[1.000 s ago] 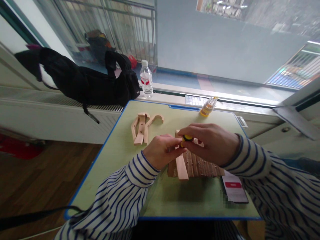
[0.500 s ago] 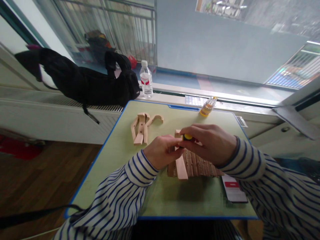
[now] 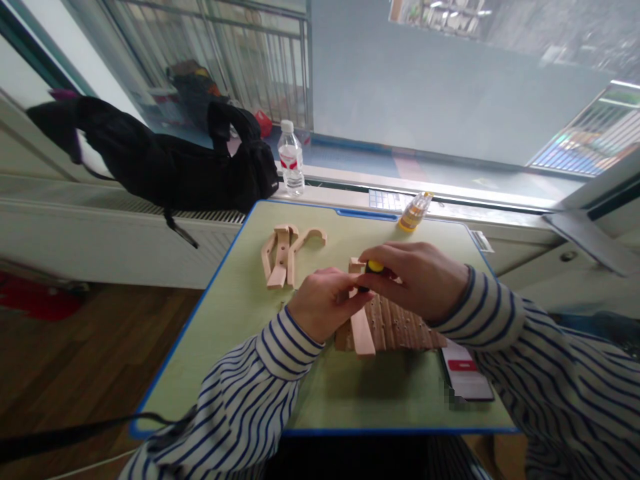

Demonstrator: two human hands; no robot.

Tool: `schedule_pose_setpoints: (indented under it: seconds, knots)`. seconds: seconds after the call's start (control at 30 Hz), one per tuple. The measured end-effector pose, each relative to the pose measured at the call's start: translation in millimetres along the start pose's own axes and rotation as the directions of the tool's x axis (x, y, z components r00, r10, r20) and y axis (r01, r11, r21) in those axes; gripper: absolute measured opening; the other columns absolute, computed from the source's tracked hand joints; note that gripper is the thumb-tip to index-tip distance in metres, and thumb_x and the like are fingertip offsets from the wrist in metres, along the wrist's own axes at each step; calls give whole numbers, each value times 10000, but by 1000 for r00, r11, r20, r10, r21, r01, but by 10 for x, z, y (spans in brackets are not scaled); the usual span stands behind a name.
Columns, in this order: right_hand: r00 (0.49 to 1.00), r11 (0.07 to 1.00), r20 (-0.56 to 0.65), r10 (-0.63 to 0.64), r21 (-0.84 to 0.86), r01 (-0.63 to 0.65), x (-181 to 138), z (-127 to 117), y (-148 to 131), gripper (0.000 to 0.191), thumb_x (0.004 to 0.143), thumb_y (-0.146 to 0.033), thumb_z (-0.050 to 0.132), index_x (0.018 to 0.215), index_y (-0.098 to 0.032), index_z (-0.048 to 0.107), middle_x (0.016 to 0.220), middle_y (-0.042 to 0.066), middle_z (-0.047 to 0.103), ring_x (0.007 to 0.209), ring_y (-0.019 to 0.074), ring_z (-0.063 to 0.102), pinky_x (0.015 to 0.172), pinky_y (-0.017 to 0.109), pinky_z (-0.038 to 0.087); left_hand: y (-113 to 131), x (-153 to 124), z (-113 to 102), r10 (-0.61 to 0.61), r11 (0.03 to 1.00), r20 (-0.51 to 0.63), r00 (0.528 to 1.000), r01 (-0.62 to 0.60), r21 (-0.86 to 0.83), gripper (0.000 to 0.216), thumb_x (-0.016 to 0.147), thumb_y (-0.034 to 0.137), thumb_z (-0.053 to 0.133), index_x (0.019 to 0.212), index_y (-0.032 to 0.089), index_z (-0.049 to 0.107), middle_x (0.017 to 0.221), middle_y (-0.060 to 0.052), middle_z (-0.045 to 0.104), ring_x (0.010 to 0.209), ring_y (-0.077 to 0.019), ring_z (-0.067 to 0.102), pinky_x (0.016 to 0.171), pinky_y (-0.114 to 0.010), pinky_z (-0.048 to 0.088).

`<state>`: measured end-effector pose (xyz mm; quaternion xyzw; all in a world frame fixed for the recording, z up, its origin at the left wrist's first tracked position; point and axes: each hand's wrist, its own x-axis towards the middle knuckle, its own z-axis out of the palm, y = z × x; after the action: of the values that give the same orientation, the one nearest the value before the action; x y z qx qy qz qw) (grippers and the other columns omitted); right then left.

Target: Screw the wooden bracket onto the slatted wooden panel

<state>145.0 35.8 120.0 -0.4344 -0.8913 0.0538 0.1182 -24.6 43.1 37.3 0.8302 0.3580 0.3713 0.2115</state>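
My right hand (image 3: 423,277) is closed round a stubby screwdriver (image 3: 375,266) with a yellow-and-black handle, held upright. Beside it my left hand (image 3: 323,303) pinches finger and thumb close to the screwdriver's lower end; what lies between them is hidden. Under both hands a pale wooden hook piece (image 3: 363,335) lies across a brown ridged wooden block (image 3: 403,327) dotted with small holes. The screwdriver's tip cannot be seen. Several more wooden hook pieces (image 3: 282,257), with drilled holes, lie together at the table's back left.
The light green table (image 3: 220,353) has a blue edge. A phone (image 3: 467,373) lies right of the block. At the back stand a small amber bottle (image 3: 416,212) and, on the sill, a water bottle (image 3: 291,160). A black bag (image 3: 185,170) rests on the left sill.
My right hand has shifted slightly, and more of the screwdriver's yellow top shows. The left hand keeps its pinch beside it. The view has moved a little.
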Motion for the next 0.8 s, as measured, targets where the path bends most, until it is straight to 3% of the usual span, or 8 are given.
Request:
schedule_pose_setpoints:
  seconds: [0.23, 0.5, 0.8]
  knots:
    - [997, 995, -3, -78, 61, 78, -44, -129, 35, 384, 831, -358, 495, 1140, -133, 528, 942, 71, 652, 781, 145, 596, 673, 260, 430, 15, 1, -21, 28, 999, 32, 999, -28, -23, 147, 794, 287, 577, 842, 190, 676, 651, 0, 637, 601, -117, 581, 585, -235, 461]
    - [986, 978, 43, -164, 138, 157, -30, -186, 50, 296, 809, -185, 502, 1091, -165, 589, 874, 26, 660, 707, 93, 583, 645, 210, 421, -22, -4, -21, 37, 999, 59, 998, -36, -17, 153, 795, 306, 585, 827, 181, 668, 663, 0, 631, 609, -113, 576, 582, -225, 458]
    - [988, 986, 30, -152, 75, 150, -47, -154, 28, 267, 871, -283, 449, 1052, -158, 600, 865, 42, 646, 716, 112, 575, 646, 226, 412, -18, 17, -67, 58, 996, 136, 989, -48, -78, 153, 828, 283, 546, 844, 169, 647, 680, -4, 610, 644, -115, 565, 603, -222, 450]
